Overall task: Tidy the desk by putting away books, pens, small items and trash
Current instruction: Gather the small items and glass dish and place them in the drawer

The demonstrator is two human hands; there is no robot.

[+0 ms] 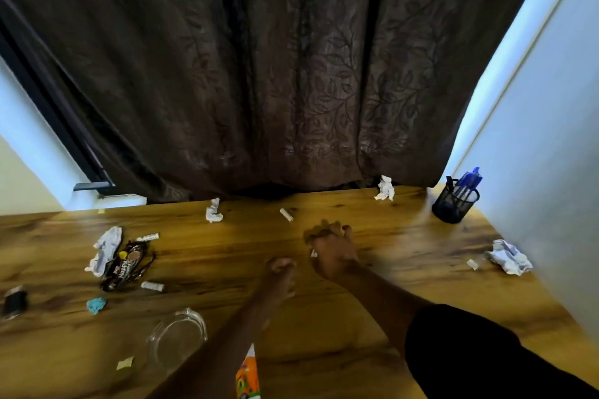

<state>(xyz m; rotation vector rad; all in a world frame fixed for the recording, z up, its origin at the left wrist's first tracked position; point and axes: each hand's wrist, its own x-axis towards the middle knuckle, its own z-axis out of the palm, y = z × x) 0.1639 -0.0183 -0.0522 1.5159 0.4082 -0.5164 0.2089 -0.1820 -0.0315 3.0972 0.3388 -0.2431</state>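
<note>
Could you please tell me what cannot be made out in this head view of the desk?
- Right hand: motion blur hides what, if anything, its fingers hold.
- Left hand: blurred, curled; contents unclear.
- Orange packet: cut off by the bottom edge, partly behind the left forearm.
- Dark object: blurred at the left edge, unidentifiable.
- Pen holder: mesh hides the pens' lower ends.
</note>
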